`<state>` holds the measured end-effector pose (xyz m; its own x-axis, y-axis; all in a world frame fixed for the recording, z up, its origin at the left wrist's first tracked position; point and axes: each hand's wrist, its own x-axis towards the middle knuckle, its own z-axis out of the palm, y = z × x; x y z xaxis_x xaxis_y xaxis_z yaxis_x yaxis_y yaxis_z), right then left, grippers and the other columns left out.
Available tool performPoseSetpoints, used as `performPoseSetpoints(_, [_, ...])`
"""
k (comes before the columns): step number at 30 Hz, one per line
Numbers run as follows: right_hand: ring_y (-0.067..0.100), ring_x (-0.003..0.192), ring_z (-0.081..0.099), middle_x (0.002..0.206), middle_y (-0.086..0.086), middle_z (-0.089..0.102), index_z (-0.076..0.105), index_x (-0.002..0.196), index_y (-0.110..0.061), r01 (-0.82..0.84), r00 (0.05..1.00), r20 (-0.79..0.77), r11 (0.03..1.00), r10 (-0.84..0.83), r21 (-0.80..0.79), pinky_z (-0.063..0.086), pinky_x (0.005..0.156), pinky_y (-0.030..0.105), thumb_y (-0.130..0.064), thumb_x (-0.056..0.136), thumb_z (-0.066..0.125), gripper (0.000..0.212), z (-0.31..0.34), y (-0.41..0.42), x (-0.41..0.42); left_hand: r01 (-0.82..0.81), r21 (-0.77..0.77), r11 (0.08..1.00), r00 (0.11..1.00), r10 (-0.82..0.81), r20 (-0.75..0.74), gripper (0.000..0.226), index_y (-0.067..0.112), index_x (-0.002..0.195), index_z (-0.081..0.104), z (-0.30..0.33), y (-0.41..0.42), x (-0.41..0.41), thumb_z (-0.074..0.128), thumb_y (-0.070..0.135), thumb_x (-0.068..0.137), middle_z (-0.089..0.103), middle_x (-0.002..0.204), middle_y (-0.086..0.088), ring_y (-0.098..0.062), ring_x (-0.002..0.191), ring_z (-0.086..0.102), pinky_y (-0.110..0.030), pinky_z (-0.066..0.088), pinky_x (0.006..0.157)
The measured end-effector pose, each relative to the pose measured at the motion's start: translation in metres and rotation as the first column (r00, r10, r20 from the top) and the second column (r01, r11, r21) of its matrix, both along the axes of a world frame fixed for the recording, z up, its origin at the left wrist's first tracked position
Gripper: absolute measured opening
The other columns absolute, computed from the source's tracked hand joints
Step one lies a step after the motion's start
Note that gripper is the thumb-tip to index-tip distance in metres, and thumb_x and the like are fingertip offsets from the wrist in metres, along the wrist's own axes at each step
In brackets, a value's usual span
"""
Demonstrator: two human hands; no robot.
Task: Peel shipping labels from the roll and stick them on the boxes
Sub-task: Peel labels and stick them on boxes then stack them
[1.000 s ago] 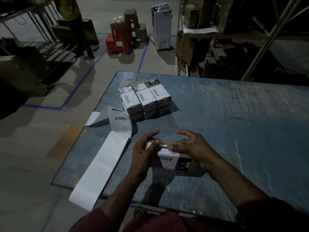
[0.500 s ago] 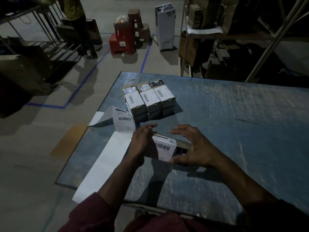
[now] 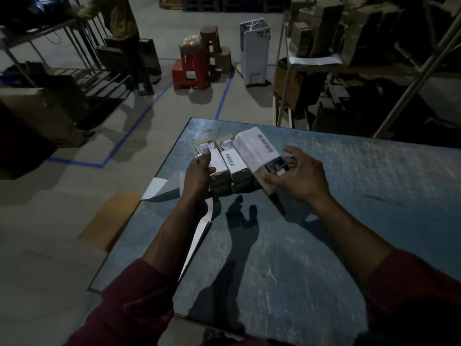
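Boxes on table: two labelled boxes (image 3: 225, 163) are seen side by side at the far left of the blue table (image 3: 349, 221); lower ones beneath cannot be counted.
Held box: one box (image 3: 259, 152), wrapped in a white label with a blurred barcode, is held tilted above the stack's right end.
Right hand: the right hand (image 3: 298, 179) is curled round the held box's near end.
Left hand: the left hand (image 3: 198, 174) is rested on the leftmost box, fingers loosely bent, thumb up.
Label strip: one white strip (image 3: 197, 236) is laid along the table's left edge.
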<state>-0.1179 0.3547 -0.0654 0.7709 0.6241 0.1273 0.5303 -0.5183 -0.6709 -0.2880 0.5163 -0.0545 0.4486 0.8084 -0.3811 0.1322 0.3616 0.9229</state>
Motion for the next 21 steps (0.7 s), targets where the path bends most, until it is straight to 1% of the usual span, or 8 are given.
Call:
performPoseSetpoints(2, [0.023, 0.119, 0.066, 0.135, 0.002, 0.069, 0.050, 0.150, -0.029, 0.090, 0.996, 0.000, 0.995, -0.090, -0.041, 0.053, 0.096, 0.034, -0.067, 0.064, 0.087, 0.101, 0.007, 0.033, 0.020, -0.002, -0.021, 1.000, 1.000, 0.002, 0.001, 0.038, 0.025, 0.128, 0.063, -0.005, 0.007, 0.002, 0.051, 0.053, 0.106, 0.069, 0.120, -0.009, -0.024, 0.101, 0.066, -0.043, 0.054, 0.090])
performPoseSetpoints(3, [0.027, 0.123, 0.063, 0.136, 0.005, 0.068, 0.049, 0.150, -0.028, 0.116, 0.993, 0.007, 0.991, -0.116, -0.066, 0.054, 0.097, 0.039, -0.070, 0.064, 0.085, 0.102, 0.009, 0.048, 0.027, -0.001, -0.032, 0.999, 1.000, 0.001, 0.002, 0.036, 0.025, 0.129, 0.063, -0.009, 0.011, 0.004, 0.052, 0.050, 0.106, 0.069, 0.117, -0.008, -0.023, 0.098, 0.066, -0.041, 0.053, 0.088])
performPoseSetpoints(7, [0.036, 0.132, 0.053, 0.146, 0.013, 0.057, 0.044, 0.151, -0.025, 0.158, 0.987, 0.015, 0.972, -0.158, -0.176, 0.048, 0.099, 0.044, -0.069, 0.069, 0.083, 0.100, 0.011, 0.093, 0.038, -0.001, -0.057, 0.998, 1.000, 0.000, -0.009, 0.017, 0.029, 0.114, 0.063, -0.023, 0.025, 0.012, 0.055, 0.041, 0.106, 0.068, 0.109, -0.007, -0.018, 0.082, 0.063, -0.031, 0.050, 0.069])
performPoseSetpoints(12, [0.039, 0.132, 0.052, 0.144, 0.017, 0.056, 0.039, 0.151, -0.021, 0.138, 0.990, 0.026, 0.957, -0.136, -0.256, 0.047, 0.095, 0.045, -0.062, 0.073, 0.085, 0.100, 0.000, 0.113, 0.039, 0.016, -0.057, 0.998, 1.000, -0.016, -0.004, 0.025, 0.020, 0.127, 0.062, -0.034, 0.039, 0.016, 0.054, 0.032, 0.107, 0.065, 0.098, -0.004, -0.014, 0.071, 0.060, -0.030, 0.049, 0.064])
performPoseSetpoints(14, [0.039, 0.133, 0.052, 0.146, 0.017, 0.055, 0.035, 0.154, -0.022, 0.143, 0.990, 0.047, 0.949, -0.135, -0.280, 0.046, 0.095, 0.044, -0.065, 0.072, 0.084, 0.105, -0.002, 0.115, 0.038, 0.021, -0.050, 0.999, 1.000, -0.021, -0.010, 0.027, 0.019, 0.130, 0.063, -0.039, 0.045, 0.016, 0.054, 0.030, 0.106, 0.068, 0.096, -0.003, -0.014, 0.071, 0.061, -0.031, 0.050, 0.066])
performPoseSetpoints(17, [0.040, 0.137, 0.049, 0.151, 0.016, 0.052, 0.030, 0.159, -0.025, 0.148, 0.989, 0.045, 0.944, -0.141, -0.294, 0.046, 0.100, 0.046, -0.077, 0.069, 0.078, 0.114, 0.001, 0.111, 0.036, 0.022, -0.029, 0.999, 1.000, -0.022, 0.002, 0.025, 0.016, 0.127, 0.065, -0.044, 0.047, 0.013, 0.058, 0.024, 0.104, 0.072, 0.101, -0.006, -0.015, 0.075, 0.064, -0.031, 0.051, 0.066])
performPoseSetpoints(19, [0.037, 0.135, 0.052, 0.150, 0.011, 0.054, 0.036, 0.156, -0.026, 0.160, 0.987, 0.051, 0.956, -0.152, -0.244, 0.047, 0.100, 0.046, -0.082, 0.073, 0.071, 0.107, 0.005, 0.103, 0.029, 0.048, 0.008, 0.999, 0.999, -0.048, 0.021, 0.020, 0.014, 0.120, 0.070, -0.045, 0.045, 0.009, 0.061, 0.020, 0.103, 0.073, 0.101, -0.010, -0.014, 0.075, 0.067, -0.031, 0.053, 0.066])
performPoseSetpoints(21, [0.028, 0.123, 0.062, 0.136, 0.003, 0.066, 0.053, 0.143, -0.027, 0.190, 0.981, 0.060, 0.970, -0.183, -0.150, 0.050, 0.093, 0.040, -0.078, 0.080, 0.067, 0.082, 0.005, 0.085, 0.020, 0.104, 0.064, 0.993, 0.993, -0.107, 0.042, 0.013, 0.013, 0.108, 0.074, -0.049, 0.040, 0.005, 0.063, 0.017, 0.103, 0.075, 0.088, -0.007, -0.011, 0.066, 0.068, -0.026, 0.054, 0.058])
